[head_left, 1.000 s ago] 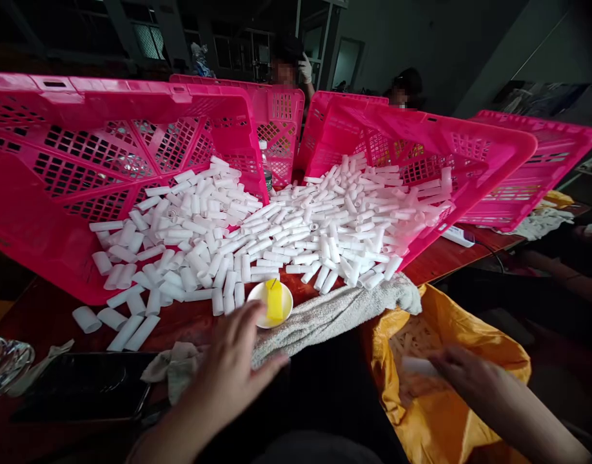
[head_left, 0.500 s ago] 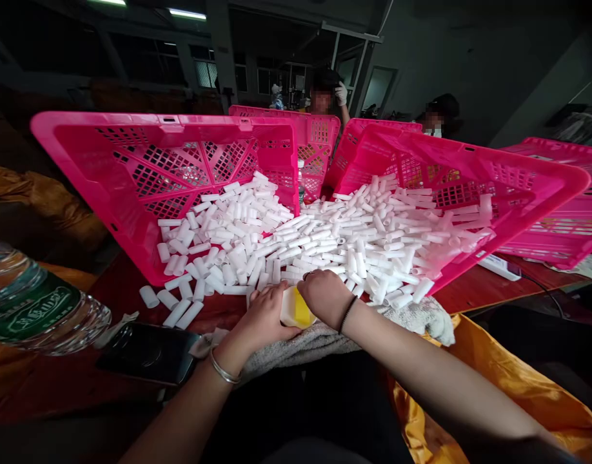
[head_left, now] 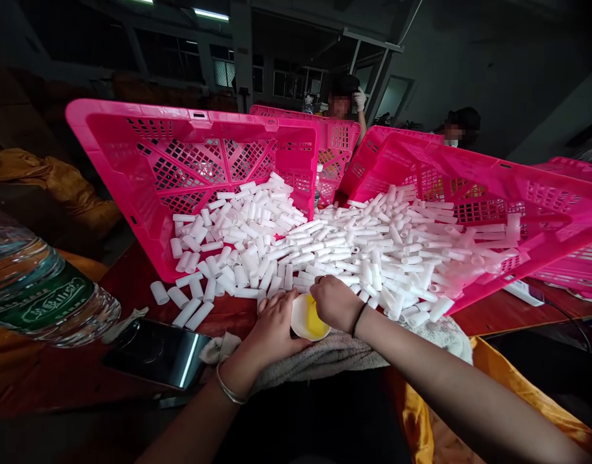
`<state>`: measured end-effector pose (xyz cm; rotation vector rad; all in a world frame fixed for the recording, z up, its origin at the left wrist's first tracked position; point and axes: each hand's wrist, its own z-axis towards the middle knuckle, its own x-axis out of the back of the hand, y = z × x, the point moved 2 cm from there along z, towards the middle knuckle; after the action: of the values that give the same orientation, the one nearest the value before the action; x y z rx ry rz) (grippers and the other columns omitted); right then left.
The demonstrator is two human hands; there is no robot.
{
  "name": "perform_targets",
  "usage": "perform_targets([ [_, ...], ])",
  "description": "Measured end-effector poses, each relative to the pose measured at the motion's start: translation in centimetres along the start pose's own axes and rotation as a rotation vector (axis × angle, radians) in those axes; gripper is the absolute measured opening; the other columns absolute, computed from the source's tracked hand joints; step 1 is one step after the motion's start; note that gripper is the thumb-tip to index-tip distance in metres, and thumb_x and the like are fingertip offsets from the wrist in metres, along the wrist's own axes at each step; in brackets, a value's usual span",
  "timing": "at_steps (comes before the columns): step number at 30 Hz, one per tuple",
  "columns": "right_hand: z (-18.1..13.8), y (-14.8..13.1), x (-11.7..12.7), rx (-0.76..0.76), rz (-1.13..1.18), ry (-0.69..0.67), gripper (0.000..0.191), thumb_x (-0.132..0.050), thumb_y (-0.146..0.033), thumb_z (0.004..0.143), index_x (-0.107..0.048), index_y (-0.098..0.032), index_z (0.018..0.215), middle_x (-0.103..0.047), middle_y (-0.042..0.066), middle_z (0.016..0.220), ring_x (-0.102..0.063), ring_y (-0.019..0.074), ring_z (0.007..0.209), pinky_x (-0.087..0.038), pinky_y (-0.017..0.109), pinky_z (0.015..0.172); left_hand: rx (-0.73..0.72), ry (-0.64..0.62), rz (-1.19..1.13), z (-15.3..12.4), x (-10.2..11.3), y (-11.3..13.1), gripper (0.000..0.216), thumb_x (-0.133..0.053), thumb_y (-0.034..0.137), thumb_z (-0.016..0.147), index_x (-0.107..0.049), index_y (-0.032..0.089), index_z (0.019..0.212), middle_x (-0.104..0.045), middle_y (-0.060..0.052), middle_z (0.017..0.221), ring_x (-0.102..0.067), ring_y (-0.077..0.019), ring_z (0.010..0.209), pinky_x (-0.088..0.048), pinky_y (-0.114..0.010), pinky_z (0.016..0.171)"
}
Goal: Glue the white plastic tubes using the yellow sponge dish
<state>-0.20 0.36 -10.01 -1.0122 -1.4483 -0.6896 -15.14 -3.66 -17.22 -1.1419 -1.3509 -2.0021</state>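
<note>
My left hand (head_left: 274, 332) is wrapped round a white, round, cup-like piece (head_left: 300, 314) close to the table's near edge. A flat yellow patch (head_left: 316, 321) shows on its right side; whether it lies inside or on top I cannot tell. My right hand (head_left: 337, 301) is closed, with its fingers curled against the yellow patch; what they pinch is hidden. Just beyond both hands spreads a heap of short white plastic tubes (head_left: 342, 248). A grey towel (head_left: 325, 356) lies under and in front of my hands.
Two pink crates, one at left (head_left: 194, 116) and one at right (head_left: 499, 164), lie tipped towards me, tubes spilling out. To the left are a large water bottle (head_left: 59, 293) and a black phone (head_left: 155, 353). A white power strip (head_left: 524, 291) lies at right. Two people sit beyond.
The view has shifted, so everything sits further right. The white piece is tilted more towards me and shows more of its round face. Both hands keep their hold.
</note>
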Motion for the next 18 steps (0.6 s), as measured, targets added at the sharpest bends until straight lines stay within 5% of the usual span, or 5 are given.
perform_targets([
  [6, 0.1, 3.9, -2.9, -0.2, 0.408, 0.082, 0.023, -0.046, -0.014, 0.079, -0.069, -0.014, 0.077, -0.071, 0.007, 0.08, -0.064, 0.0178, 0.076, -0.046, 0.024, 0.066, 0.009, -0.004, -0.018, -0.1, 0.3, 0.3, 0.094, -0.079, 0.044, 0.059, -0.035, 0.017, 0.138, -0.049, -0.02, 0.138, -0.042, -0.0392, 0.128, -0.029, -0.058, 0.104],
  [11, -1.2, 4.3, -4.5, -0.278, 0.689, 0.126, 0.022, -0.045, -0.021, 0.076, -0.065, -0.013, 0.077, -0.068, 0.005, 0.073, -0.06, 0.0155, 0.065, -0.045, 0.023, 0.057, 0.0, 0.004, -0.03, -0.2, 0.2, 0.2, 0.096, -0.08, 0.043, 0.059, -0.033, 0.017, 0.138, -0.049, -0.019, 0.138, -0.042, -0.0386, 0.128, -0.027, -0.058, 0.105],
  [18, -0.3, 5.0, -5.4, -0.262, 0.862, 0.091, 0.018, -0.052, -0.028, 0.072, -0.064, -0.014, 0.072, -0.065, 0.003, 0.07, -0.057, 0.0147, 0.066, -0.045, 0.024, 0.062, 0.008, 0.009, -0.015, -0.2, 0.0, 0.1, 0.098, -0.078, 0.046, 0.061, -0.029, 0.015, 0.141, -0.05, -0.019, 0.136, -0.043, -0.0383, 0.127, -0.025, -0.06, 0.106],
])
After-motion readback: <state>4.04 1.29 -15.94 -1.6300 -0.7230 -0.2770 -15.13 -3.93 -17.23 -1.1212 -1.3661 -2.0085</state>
